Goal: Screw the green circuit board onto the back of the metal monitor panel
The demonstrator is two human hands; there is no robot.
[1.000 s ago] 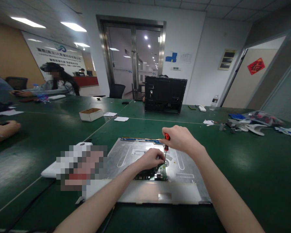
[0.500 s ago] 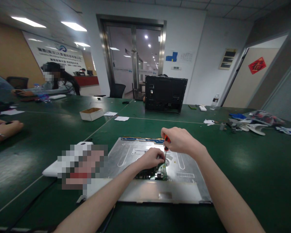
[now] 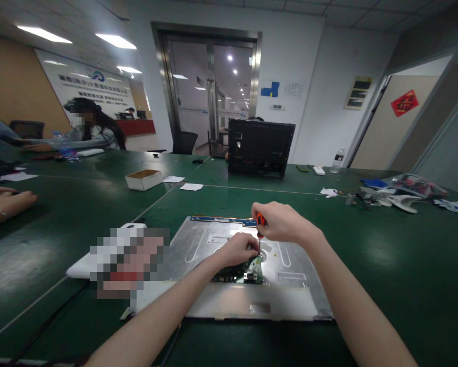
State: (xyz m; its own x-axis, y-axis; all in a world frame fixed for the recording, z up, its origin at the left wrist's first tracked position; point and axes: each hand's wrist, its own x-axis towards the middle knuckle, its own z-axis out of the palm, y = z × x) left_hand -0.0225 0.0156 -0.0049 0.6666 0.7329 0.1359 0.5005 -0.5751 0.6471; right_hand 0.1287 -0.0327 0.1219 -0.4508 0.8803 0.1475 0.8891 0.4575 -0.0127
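Note:
My right hand [image 3: 280, 220] is wrapped round the orange-and-black handle of a screwdriver [image 3: 261, 219], held upright with its shaft pointing down. The tip meets the edge of a green circuit board [image 3: 257, 269]. My left hand [image 3: 239, 248] is closed, thumb and fingers pinched beside the lower shaft; what they hold, if anything, is hidden. Part of the board lies under that hand. Beneath both hands is a flat silver metal display panel [image 3: 297, 295], with a blue circuit strip [image 3: 221, 220] along its far edge.
Left of the panel lies a white object [image 3: 79, 267], partly blurred out. Further back on the green table [image 3: 385, 265] are a small open box [image 3: 143, 180], paper scraps and a black monitor housing [image 3: 261, 148]. Loose parts [image 3: 381, 196] lie at the right. Other people sit at the left.
My right hand and the screwdriver handle have shifted very slightly to the left, and the shaft stands more upright. My left hand has stayed in place.

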